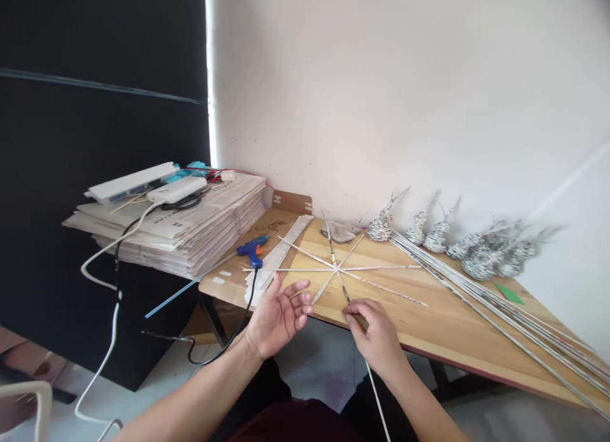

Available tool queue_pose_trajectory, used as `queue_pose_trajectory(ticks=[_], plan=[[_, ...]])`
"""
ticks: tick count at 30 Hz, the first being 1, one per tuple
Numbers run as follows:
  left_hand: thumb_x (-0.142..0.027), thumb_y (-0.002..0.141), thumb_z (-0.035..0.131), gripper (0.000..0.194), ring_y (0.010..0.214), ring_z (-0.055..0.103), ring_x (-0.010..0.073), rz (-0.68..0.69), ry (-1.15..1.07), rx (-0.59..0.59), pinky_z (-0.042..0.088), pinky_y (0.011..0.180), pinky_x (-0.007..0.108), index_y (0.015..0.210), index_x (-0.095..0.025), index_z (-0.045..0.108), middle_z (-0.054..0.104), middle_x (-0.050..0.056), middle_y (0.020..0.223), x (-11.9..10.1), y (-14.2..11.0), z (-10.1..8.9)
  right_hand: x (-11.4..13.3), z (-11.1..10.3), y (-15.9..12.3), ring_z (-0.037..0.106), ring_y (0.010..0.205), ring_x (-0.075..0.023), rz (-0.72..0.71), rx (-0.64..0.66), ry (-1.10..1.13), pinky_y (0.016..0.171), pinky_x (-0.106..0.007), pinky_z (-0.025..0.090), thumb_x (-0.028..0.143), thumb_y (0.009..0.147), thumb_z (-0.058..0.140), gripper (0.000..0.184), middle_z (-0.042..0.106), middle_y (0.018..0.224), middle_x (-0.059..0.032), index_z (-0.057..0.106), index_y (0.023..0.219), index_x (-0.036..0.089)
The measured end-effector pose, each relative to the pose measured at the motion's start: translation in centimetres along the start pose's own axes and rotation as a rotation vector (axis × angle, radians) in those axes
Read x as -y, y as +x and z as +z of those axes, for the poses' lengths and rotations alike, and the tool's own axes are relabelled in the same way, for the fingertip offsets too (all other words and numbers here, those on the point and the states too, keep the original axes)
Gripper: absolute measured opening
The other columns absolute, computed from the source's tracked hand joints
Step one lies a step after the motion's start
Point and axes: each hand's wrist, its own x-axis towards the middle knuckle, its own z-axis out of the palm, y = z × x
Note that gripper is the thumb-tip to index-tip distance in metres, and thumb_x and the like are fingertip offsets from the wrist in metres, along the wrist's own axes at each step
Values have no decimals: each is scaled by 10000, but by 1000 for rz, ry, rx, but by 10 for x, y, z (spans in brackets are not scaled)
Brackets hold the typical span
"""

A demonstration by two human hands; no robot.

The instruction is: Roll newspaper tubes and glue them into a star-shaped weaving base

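Several thin rolled-newspaper sticks cross like a star (381, 268) on the wooden table, joined at the middle. My right hand (374, 331) pinches the near spoke at the table's front edge. Below that hand a long pale paper stick (378, 397) slants down past the edge; whether it is one piece with the spoke is hidden by my fingers. My left hand (280, 316) is palm up with fingers loosely curled and apart, holding nothing, just left of the star's near spokes. Beyond it lies a blue glue gun (252, 251) with a black cord.
White paper strips (274, 258) lie beside the glue gun. A tall newspaper stack (229, 223) at left bears a white power bank (176, 190). Woven paper pieces (436, 237) line the wall, and a bundle of long paper sticks (490, 296) crosses the right side. A grey cloth (340, 231) lies behind.
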Motion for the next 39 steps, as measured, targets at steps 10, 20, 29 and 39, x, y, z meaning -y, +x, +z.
queue_pose_trajectory(ticks=[10, 20, 29, 39], plan=[[-378, 837, 634, 345, 690, 660, 167, -191, 606, 279, 490, 518, 212, 1079, -133, 656, 644, 106, 861, 34, -17, 34, -32, -30, 2, 641, 786, -213, 224, 44, -85, 724, -332, 474, 243, 823, 499, 178, 698, 836, -51, 647, 917, 212], [-435, 802, 641, 312, 809, 645, 176, 413, 1280, -111, 499, 735, 275, 948, -167, 707, 708, 65, 852, -25, 31, 21, -21, -44, 10, 660, 718, -178, 277, 229, 110, 666, -284, 472, 307, 833, 538, 166, 723, 809, -25, 674, 883, 226], [-250, 838, 571, 144, 935, 628, 208, 718, 1902, -98, 460, 884, 343, 905, -216, 694, 709, 47, 949, -26, 87, -6, -14, -20, 48, 650, 759, -209, 266, 238, -194, 665, -296, 423, 350, 766, 645, 157, 725, 839, -48, 679, 834, 213], [-231, 839, 594, 229, 1054, 566, 259, 863, 2079, -175, 401, 937, 418, 1058, -215, 657, 674, 83, 1075, -12, 101, -21, -5, -15, 73, 602, 513, -129, 675, 337, 307, 452, -215, 335, 245, 725, 606, 82, 664, 640, 1, 555, 768, 197]])
